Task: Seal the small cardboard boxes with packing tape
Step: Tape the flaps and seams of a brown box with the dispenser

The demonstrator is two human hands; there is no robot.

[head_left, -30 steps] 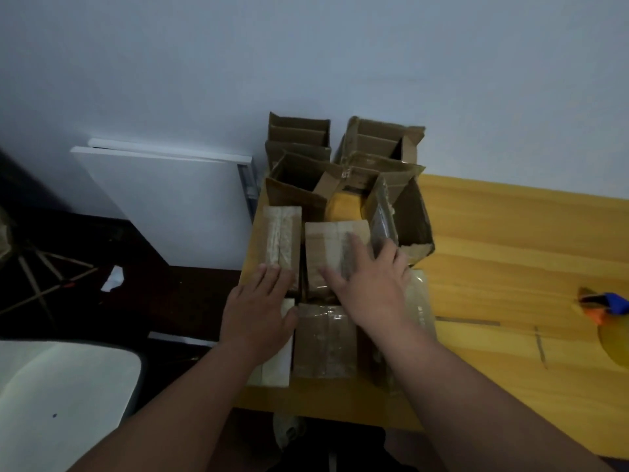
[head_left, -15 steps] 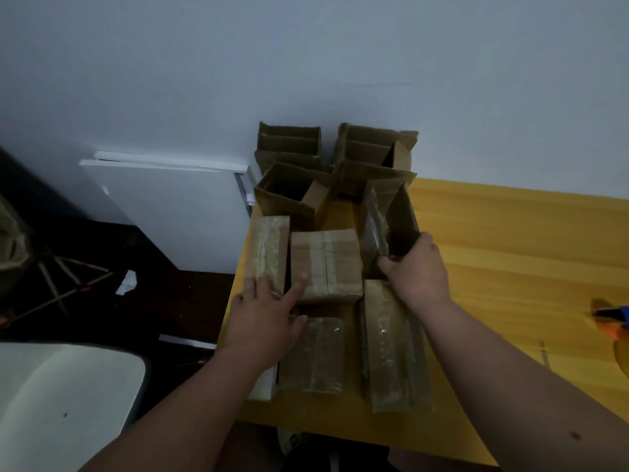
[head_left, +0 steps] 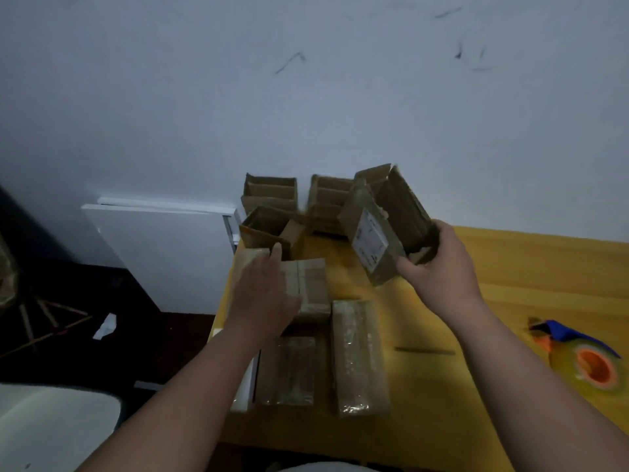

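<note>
My right hand grips an open cardboard box with a white label, lifted and tilted above the yellow table. My left hand lies with straight fingers over a taped box and the taped box at the table's left edge. Two more taped boxes lie nearer me, one beside the other. A roll of packing tape in an orange and blue dispenser lies at the right.
Several open boxes stand stacked against the white wall at the table's far left corner. A white panel leans left of the table. A white chair seat is at lower left. The floor is dark.
My right hand has lifted the open box off the table and swung it up to the right. My left hand has slid forward over the taped boxes.
</note>
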